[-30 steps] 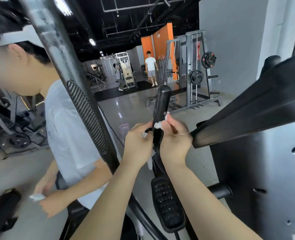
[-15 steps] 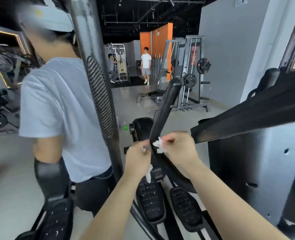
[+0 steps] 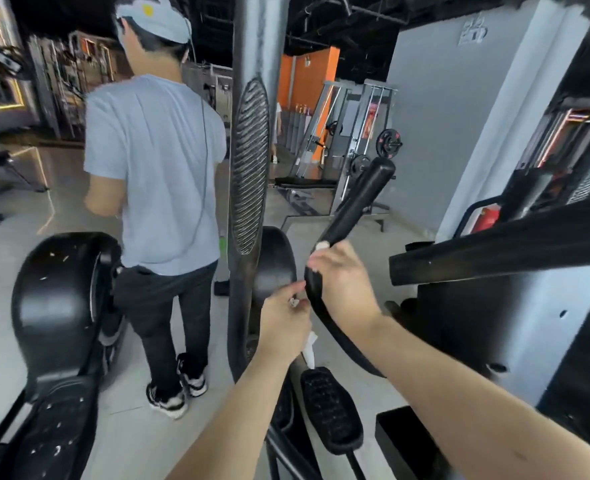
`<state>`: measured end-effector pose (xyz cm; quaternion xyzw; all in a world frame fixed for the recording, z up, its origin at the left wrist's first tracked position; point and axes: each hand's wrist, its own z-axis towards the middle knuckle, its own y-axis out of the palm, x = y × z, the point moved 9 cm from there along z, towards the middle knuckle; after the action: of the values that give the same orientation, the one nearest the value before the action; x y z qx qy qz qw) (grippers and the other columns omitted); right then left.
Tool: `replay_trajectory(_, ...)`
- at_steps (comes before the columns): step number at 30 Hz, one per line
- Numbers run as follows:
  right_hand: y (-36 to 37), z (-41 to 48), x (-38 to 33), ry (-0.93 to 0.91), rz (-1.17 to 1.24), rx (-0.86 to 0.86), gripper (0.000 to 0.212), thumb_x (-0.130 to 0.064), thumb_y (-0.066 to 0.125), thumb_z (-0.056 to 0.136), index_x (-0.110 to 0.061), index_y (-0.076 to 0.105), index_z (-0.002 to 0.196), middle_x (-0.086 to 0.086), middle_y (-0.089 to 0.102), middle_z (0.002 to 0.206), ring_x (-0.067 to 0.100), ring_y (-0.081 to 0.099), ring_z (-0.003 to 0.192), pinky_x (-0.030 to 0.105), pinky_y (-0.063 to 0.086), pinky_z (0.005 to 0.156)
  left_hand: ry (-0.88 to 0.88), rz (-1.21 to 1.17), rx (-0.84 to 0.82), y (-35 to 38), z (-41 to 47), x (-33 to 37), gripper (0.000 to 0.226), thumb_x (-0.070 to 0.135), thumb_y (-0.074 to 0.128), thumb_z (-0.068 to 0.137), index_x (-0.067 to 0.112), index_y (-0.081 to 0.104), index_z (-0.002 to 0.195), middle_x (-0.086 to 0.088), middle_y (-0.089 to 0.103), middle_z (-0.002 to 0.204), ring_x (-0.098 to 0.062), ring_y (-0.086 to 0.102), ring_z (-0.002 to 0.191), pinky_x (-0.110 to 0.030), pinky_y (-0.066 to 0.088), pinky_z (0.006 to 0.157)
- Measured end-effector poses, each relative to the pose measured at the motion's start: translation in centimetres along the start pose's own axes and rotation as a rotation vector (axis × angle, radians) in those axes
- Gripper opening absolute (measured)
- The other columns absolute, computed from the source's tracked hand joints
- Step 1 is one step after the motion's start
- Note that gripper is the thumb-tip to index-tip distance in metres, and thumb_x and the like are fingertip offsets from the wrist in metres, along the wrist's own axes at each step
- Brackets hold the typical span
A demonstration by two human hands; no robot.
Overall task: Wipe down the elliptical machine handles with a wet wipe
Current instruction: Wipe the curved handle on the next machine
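Black foam covers the elliptical handle [image 3: 354, 206], which rises toward 1 o'clock from the frame's centre. Right hand [image 3: 343, 282] is wrapped around the handle at its bend, fingers clamped together over a wet wipe [image 3: 322, 244]; only a white corner shows at the fingertips. Left hand [image 3: 283, 323], at 7 o'clock of the right, is pinched together on a second white scrap [image 3: 310, 348] hanging below the palm, just beside the handle. Foot pedal [image 3: 331, 410] lies at 6 o'clock. Bystander in a grey shirt [image 3: 155, 174] stands at 9 o'clock. Risk: the bunched wipe could miss the handle's far side, or slip from the grip.
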<state>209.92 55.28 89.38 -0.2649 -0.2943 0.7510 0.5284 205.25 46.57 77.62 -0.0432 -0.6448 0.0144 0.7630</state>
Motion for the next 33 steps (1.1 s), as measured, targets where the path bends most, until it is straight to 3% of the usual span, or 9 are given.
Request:
replay_trajectory(4, 3.4, -1.9, 0.7, 0.059, -0.024, -0.378, 0.018, 0.006, 0.067, 0.088, -0.006, 0.079, 0.096, 0.007, 0.075, 0.101, 0.025, 0.067, 0.102, 0.023, 0.047, 0.092, -0.003, 0.015, -0.050, -0.1, -0.5, 0.1, 0.036, 0.002, 0.057, 0.095, 0.023, 0.076, 0.116, 0.008, 0.073, 0.093, 0.005, 0.065, 0.077, -0.010, 0.045, 0.065)
replay_trajectory(8, -1.0, -6.2, 3.7, 0.387, 0.483, -0.198, 0.023, 0.008, 0.063, 0.095, -0.009, 0.079, 0.095, -0.010, 0.073, 0.092, 0.005, 0.068, 0.085, 0.012, 0.048, 0.082, -0.008, 0.008, -0.077, -0.7, -3.1, 0.6, 0.031, 0.012, 0.060, 0.097, 0.028, 0.073, 0.120, 0.008, 0.073, 0.095, 0.015, 0.062, 0.069, -0.001, 0.044, 0.059)
replay_trajectory(14, -4.6, -9.6, 5.1, 0.500, 0.695, -0.060, 0.034, -0.005, 0.062, 0.099, -0.035, 0.073, 0.086, -0.008, 0.076, 0.086, 0.005, 0.070, 0.081, 0.011, 0.051, 0.076, 0.026, 0.025, -0.128, 1.1, -6.1, 2.8, 0.023, 0.019, 0.064, 0.097, 0.035, 0.074, 0.111, 0.029, 0.071, 0.089, 0.020, 0.060, 0.066, 0.002, 0.041, 0.058)
replay_trajectory(17, -5.9, -8.3, 5.9, 0.546, 0.648, 0.055, 0.022, -0.012, 0.064, 0.100, -0.032, 0.072, 0.094, -0.014, 0.073, 0.087, -0.001, 0.068, 0.078, 0.010, 0.048, 0.070, 0.040, 0.061, -0.027, 1.2, -5.2, 4.1, 0.027, 0.018, 0.065, 0.096, 0.035, 0.072, 0.116, 0.026, 0.071, 0.102, 0.020, 0.058, 0.088, 0.001, 0.039, 0.077)
replay_trajectory(20, -7.3, -5.6, 5.2, 0.492, 0.610, 0.207, 0.014, -0.012, 0.067, 0.099, -0.025, 0.072, 0.096, -0.011, 0.070, 0.088, -0.003, 0.065, 0.083, 0.010, 0.046, 0.076, 0.010, 0.116, 0.058, 0.8, -3.6, 4.3, 0.041, 0.016, 0.063, 0.097, 0.022, 0.063, 0.137, 0.006, 0.061, 0.138, -0.008, 0.060, 0.120, -0.024, 0.044, 0.106)
replay_trajectory(23, -9.2, -2.0, 2.5, 0.308, 0.468, 0.381, 0.010, -0.004, 0.070, 0.095, -0.011, 0.077, 0.093, 0.002, 0.067, 0.102, -0.001, 0.060, 0.092, 0.004, 0.041, 0.085, -0.020, 0.161, 0.051, 0.7, -2.3, 3.8, 0.048, 0.016, 0.061, 0.098, 0.018, 0.056, 0.146, -0.002, 0.057, 0.148, -0.020, 0.057, 0.132, -0.038, 0.043, 0.115)
replay_trajectory(27, -11.0, 2.7, 1.0, 0.109, 0.150, 0.547, 0.010, 0.000, 0.071, 0.094, -0.004, 0.080, 0.093, 0.007, 0.074, 0.098, 0.022, 0.059, 0.101, 0.024, 0.047, 0.091, -0.014, 0.153, -0.029, 0.8, -1.6, 2.9, 0.047, 0.014, 0.058, 0.100, 0.013, 0.055, 0.147, -0.003, 0.055, 0.151, -0.017, 0.050, 0.140, -0.023, 0.034, 0.113)
replay_trajectory(31, -9.5, 4.9, 1.8, 0.061, 0.012, 0.490, 0.013, 0.012, 0.071, 0.086, 0.004, 0.079, 0.092, 0.019, 0.074, 0.094, 0.032, 0.061, 0.100, 0.027, 0.048, 0.093, 0.000, 0.108, -0.067, 0.4, -1.1, 2.4, 0.045, 0.013, 0.059, 0.100, 0.014, 0.058, 0.145, -0.001, 0.058, 0.147, -0.014, 0.052, 0.137, -0.015, 0.033, 0.102)
replay_trajectory(33, -7.9, 4.6, 1.9, 0.034, 0.003, 0.407, 0.015, 0.017, 0.071, 0.084, 0.007, 0.078, 0.093, 0.021, 0.074, 0.093, 0.040, 0.065, 0.095, 0.045, 0.053, 0.090, 0.000, 0.079, -0.072, 0.3, -0.7, 2.3, 0.043, 0.012, 0.060, 0.099, 0.014, 0.060, 0.143, 0.000, 0.059, 0.145, -0.014, 0.054, 0.134, -0.016, 0.034, 0.101)
